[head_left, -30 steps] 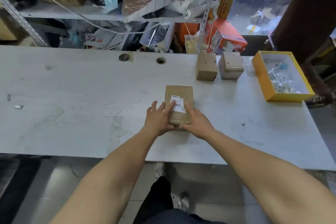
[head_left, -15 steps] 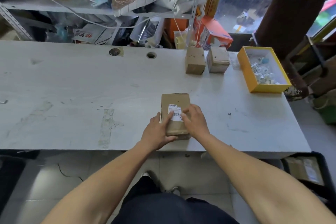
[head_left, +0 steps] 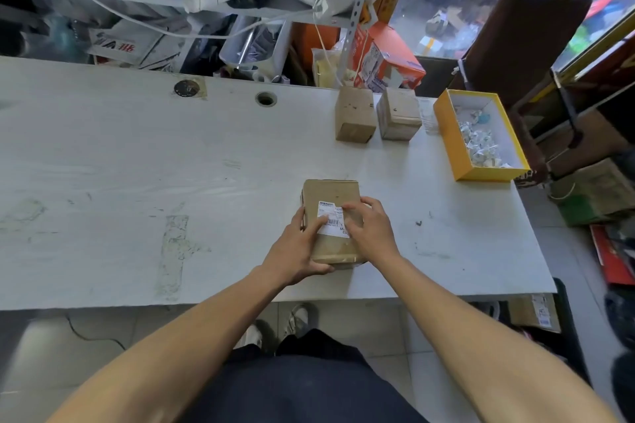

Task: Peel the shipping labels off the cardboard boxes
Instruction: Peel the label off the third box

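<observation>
A flat brown cardboard box (head_left: 330, 192) lies near the front edge of the white table (head_left: 171, 165). A white shipping label (head_left: 328, 216) with a barcode is stuck on its top. My left hand (head_left: 299, 247) grips the box's near left corner, with one finger lying across the label. My right hand (head_left: 369, 228) rests on the box's right side, its fingertips at the label's right edge. Whether the label's edge has lifted is not visible.
Two small cardboard boxes (head_left: 355, 115) (head_left: 398, 113) stand at the back right. A yellow tray (head_left: 445, 127) with crumpled white paper bits sits at the right edge. Cluttered shelves rise behind the table. A brown chair back (head_left: 522, 38) stands beyond the right end.
The box has slid a little toward the table's front edge. My right hand has moved from the box's near end up onto the label's right edge.
</observation>
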Tool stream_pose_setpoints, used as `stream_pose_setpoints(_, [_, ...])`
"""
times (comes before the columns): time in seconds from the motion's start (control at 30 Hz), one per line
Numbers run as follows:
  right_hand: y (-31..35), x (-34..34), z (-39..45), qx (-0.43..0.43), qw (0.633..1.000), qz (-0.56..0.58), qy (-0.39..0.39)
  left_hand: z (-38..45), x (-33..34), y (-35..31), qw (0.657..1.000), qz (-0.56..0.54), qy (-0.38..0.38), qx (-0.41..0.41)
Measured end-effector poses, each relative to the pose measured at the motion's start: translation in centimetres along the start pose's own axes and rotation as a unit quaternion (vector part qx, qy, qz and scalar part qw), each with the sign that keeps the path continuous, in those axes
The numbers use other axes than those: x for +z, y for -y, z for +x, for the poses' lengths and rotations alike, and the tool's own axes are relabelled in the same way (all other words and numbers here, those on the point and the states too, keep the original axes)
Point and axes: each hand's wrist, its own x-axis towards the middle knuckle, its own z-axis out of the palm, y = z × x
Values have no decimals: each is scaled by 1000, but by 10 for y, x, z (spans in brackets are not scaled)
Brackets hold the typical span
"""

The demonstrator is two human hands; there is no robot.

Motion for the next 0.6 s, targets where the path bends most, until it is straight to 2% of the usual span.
stream_pose_setpoints(0.6, [-24,-13,28,-17,1000,-4,-14,28,29,-11,995,-60,-78,15])
